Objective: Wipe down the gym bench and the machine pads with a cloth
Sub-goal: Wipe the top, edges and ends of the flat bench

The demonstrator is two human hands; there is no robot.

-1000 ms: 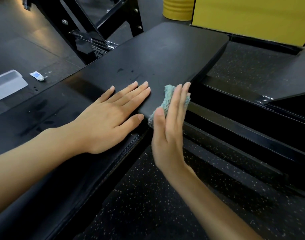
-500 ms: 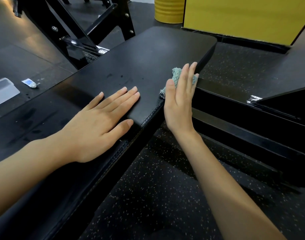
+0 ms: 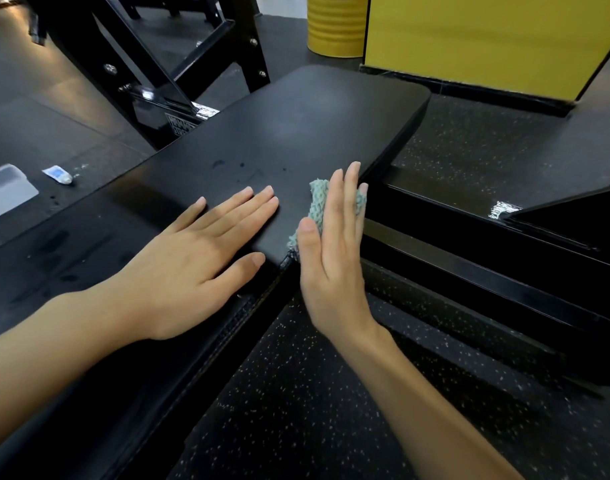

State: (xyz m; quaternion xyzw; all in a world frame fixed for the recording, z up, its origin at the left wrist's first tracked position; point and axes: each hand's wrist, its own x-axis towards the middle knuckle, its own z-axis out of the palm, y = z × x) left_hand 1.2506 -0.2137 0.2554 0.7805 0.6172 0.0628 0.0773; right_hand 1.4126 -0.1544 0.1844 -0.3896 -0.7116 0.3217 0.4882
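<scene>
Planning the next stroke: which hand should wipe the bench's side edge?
Right hand: it presses the cloth against that edge of the bench; the left hand lies flat on top, clothless.

Cloth (image 3: 317, 206) between right hand (image 3: 334, 258) and bench (image 3: 296, 133) side.

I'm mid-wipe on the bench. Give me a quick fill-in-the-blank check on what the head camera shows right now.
1. The right hand presses the ____ against the side of the bench pad.
2. The left hand lies ____ on top of the pad, holding nothing.
3. The drum beyond the pad's far end is ____.
4. A small tube lies on the ____ to the left of the pad.
Missing words: cloth; flat; yellow; floor.
</scene>
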